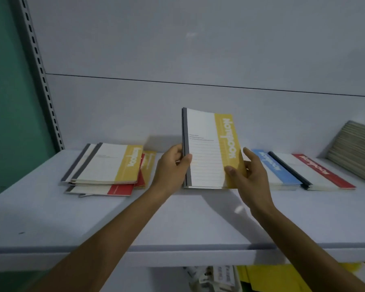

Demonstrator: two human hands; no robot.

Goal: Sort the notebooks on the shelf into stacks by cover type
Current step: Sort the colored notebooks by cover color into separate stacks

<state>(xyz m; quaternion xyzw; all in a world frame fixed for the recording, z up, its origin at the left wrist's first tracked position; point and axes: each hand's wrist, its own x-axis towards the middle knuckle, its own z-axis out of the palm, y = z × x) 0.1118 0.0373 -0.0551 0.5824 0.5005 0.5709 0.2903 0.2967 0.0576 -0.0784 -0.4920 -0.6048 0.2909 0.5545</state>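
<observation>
Yellow-band notebook held upright near mid-shelf, lower edge at or just above the shelf surface; contact not clear. Appears to be a small bundle rather than one book: several edges visible along the bottom.

Left hand clamped on the grey spine side, thumb across the cover, fingers wrapped behind. Right hand pinching the yellow edge, thumb in front, index finger lifted free and pointing up.

Mixed pile to the left: yellow on top, red bands showing beneath, edges fanned and askew. Blue-band stack just right of the right hand, red-band stack touching it further right. Leaning row of pale books at far right.

Risks, judged from here:
- Slip of inner books from the bundle, since grip sits only on the two side edges; likely if the pinch loosens during a tilt.
- Knock to the blue-band stack from the right wrist, close beside it; a sideways swing enough to skew it.
- Misfiling: no clean yellow stack visible yet, so a drop back onto the mixed pile undoes sorting.
- Slide of the mixed pile if more weight lands on it, given the uneven fanned layers.
- Overhang at the shelf front if set down too far forward.
</observation>
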